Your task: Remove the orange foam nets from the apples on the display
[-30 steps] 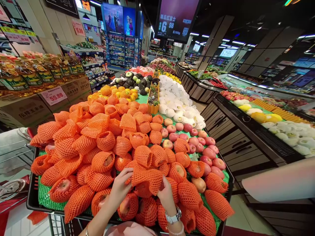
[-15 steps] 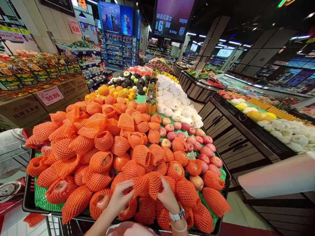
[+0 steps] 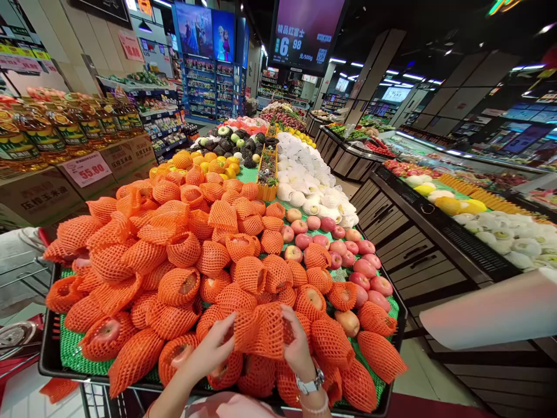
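Both of my hands grip one orange foam net sleeve [image 3: 261,329] over the front of a pile of apples wrapped in the same orange nets [image 3: 183,255]. My left hand [image 3: 213,348] pinches the sleeve's left edge. My right hand [image 3: 298,342], with a watch on the wrist, holds its right edge with fingers curled over the top. The sleeve is stretched between them; I cannot tell whether an apple is inside. Bare pink apples [image 3: 348,261] lie to the right on green matting.
The fruit sits in a black display tray [image 3: 52,348] whose front rim is near me. White-netted fruit [image 3: 313,186] and oranges [image 3: 209,162] lie further back. Oil bottles [image 3: 52,133] stand on boxes at left. Another produce counter [image 3: 435,232] runs along the right.
The hands have lifted the sleeve slightly and pulled it wider; my right hand's fingers now curl over its top edge. The view has barely shifted.
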